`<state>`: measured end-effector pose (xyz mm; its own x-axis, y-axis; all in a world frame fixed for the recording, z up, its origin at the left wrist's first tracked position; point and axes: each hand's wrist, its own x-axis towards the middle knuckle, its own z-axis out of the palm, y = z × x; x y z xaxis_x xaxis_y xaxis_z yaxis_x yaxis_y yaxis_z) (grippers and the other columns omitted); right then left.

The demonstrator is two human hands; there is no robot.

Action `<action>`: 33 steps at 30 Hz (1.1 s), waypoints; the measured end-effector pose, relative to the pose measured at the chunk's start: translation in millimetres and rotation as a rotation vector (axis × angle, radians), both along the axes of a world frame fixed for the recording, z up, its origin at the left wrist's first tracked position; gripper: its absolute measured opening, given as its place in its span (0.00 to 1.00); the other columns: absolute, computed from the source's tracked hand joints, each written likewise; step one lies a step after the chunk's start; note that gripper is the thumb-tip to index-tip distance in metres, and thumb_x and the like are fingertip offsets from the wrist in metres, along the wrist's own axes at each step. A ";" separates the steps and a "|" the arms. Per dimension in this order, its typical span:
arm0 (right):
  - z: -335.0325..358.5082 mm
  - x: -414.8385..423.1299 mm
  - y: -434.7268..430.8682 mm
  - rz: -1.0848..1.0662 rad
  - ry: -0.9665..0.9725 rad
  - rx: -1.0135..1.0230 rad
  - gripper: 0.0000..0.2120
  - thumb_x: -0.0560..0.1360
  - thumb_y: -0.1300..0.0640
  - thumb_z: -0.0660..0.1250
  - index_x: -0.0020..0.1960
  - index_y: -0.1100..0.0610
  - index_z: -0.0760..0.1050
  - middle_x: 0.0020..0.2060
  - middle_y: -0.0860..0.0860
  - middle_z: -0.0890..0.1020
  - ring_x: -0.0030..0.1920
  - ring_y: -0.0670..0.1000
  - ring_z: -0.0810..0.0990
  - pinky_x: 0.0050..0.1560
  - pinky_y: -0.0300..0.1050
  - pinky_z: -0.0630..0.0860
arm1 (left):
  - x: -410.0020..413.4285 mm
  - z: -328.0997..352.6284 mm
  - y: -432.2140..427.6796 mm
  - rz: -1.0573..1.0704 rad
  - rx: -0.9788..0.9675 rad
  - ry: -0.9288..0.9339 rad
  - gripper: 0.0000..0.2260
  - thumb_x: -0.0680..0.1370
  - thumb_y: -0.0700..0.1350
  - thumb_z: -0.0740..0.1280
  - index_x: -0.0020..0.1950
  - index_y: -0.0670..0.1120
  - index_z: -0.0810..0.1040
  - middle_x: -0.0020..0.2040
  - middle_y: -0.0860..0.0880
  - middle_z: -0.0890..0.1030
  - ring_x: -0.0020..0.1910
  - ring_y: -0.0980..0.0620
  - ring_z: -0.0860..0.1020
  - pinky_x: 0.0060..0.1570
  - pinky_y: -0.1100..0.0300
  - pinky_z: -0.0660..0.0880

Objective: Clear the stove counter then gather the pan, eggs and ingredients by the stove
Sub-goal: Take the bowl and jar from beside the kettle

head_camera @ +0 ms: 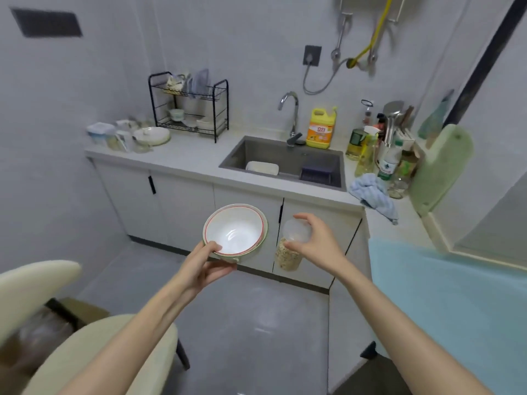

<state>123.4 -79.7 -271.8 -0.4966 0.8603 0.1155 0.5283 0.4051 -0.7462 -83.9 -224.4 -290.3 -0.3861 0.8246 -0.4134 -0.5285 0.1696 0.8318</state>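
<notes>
Two nested bowls (234, 229) face up; the jar (288, 258) hangs upright, long axis vertical.

The two stacked white round bowls (235, 233), in front of the dark grey sink basin (239, 155), look like glazed ceramic, smooth and glossy with bright reflections. Beside them, the clear plastic jar of grainy flakes (288, 259) has a cloudy, smooth lid. The sink basin itself is matt. Behind it the curved tap (290, 108) is shiny polished metal and the yellow detergent bottle (320, 128) is smooth plastic. To its right lies a soft, crumpled light blue cloth (372, 195). To its left, the black two-level rack (189, 104) is thin wire.
</notes>
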 end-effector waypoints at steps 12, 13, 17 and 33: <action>14.1 -202.1 166.1 0.280 -0.007 0.026 0.30 0.65 0.48 0.74 0.65 0.47 0.69 0.62 0.48 0.73 0.64 0.50 0.69 0.64 0.50 0.69 | -161.5 4.7 109.1 0.371 -0.038 -0.059 0.16 0.77 0.38 0.62 0.64 0.47 0.70 0.57 0.34 0.78 0.45 0.41 0.82 0.31 0.60 0.80; 11.4 -219.5 176.8 0.293 -0.013 0.027 0.30 0.65 0.49 0.74 0.65 0.47 0.69 0.63 0.48 0.73 0.65 0.50 0.69 0.64 0.49 0.70 | -176.5 1.5 118.0 0.385 -0.042 -0.057 0.16 0.77 0.39 0.62 0.64 0.47 0.70 0.57 0.35 0.78 0.45 0.40 0.82 0.31 0.59 0.80; 4.7 -290.7 217.7 0.322 -0.026 0.043 0.30 0.66 0.49 0.74 0.66 0.46 0.69 0.63 0.48 0.73 0.64 0.51 0.70 0.64 0.52 0.71 | -243.3 -14.8 157.4 0.407 -0.062 -0.048 0.15 0.76 0.39 0.63 0.61 0.48 0.73 0.57 0.34 0.79 0.47 0.39 0.83 0.34 0.58 0.81; -14.1 -553.7 398.4 0.262 -0.106 -0.005 0.31 0.65 0.54 0.75 0.66 0.47 0.68 0.61 0.50 0.74 0.61 0.52 0.71 0.61 0.48 0.70 | -519.4 -40.5 366.9 0.319 -0.096 -0.092 0.17 0.76 0.38 0.63 0.64 0.46 0.69 0.59 0.36 0.77 0.37 0.42 0.84 0.29 0.59 0.80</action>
